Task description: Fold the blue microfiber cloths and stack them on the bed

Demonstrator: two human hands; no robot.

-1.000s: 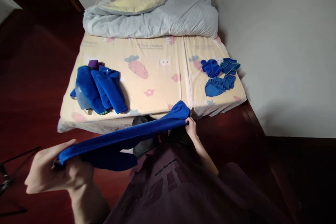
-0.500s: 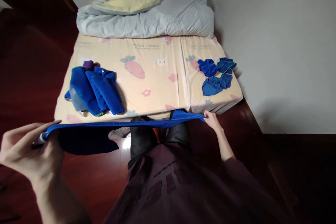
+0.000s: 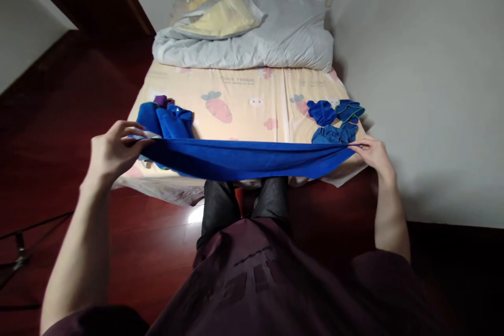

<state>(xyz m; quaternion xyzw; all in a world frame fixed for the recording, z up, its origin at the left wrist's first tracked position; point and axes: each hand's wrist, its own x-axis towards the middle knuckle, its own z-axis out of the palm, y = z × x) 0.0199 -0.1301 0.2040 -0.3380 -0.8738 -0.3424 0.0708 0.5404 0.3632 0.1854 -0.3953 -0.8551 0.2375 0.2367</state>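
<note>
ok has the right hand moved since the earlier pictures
Yes: the right hand has moved rightward and up in the picture, judged against the bed.

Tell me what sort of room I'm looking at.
Most likely a bedroom: there's a bed under a carrot-print sheet, and a bulky pale quilt lies across its far end.

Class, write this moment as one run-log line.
left hand: grips blue cloth; right hand: grips opposite end; blue cloth: spread between hands; bed: left cloths, right cloths
</note>
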